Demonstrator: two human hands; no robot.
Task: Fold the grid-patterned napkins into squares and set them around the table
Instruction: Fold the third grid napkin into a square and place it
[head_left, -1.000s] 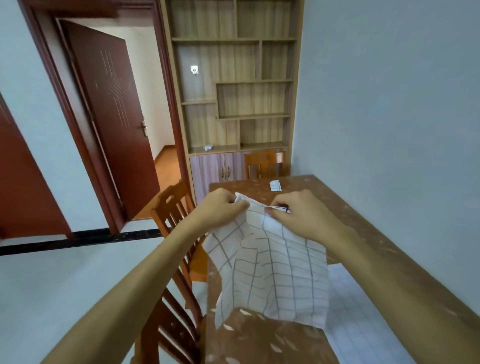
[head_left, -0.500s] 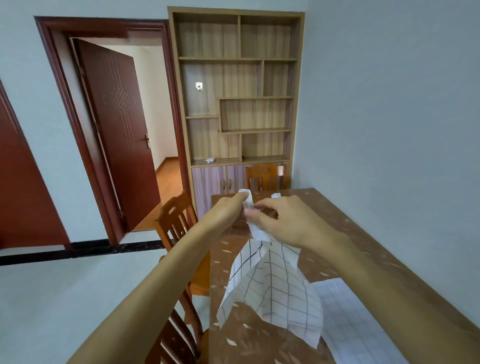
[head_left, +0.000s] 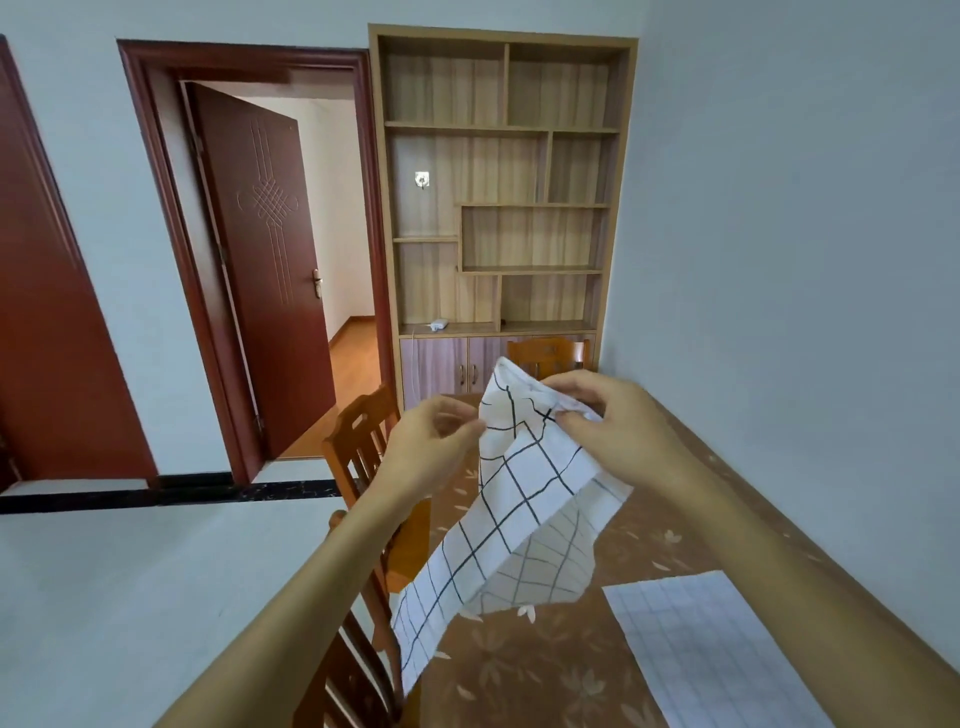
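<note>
The brown leaf-patterned desk (head_left: 519, 675) carries a flat napkin (head_left: 717, 654) on its near right part. A wooden chair (head_left: 363, 447) stands at the desk's left side. Both forearms reach out above the desk. The left hand (head_left: 431, 447) has its grip pinched on the left edge of the held napkin (head_left: 519, 499). The right hand (head_left: 613, 421) has its grip clamped on the bunched top corner, so the cloth hangs below both grips over the desk's left part. Beyond the desk's far end stand a shelf cabinet (head_left: 498, 208) and an open door (head_left: 260, 260).

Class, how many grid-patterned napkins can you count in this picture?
2. The held napkin hangs over the table, pinched by the left hand and right hand; the flat napkin lies on the table's near right. More may hide behind the hands.
</note>
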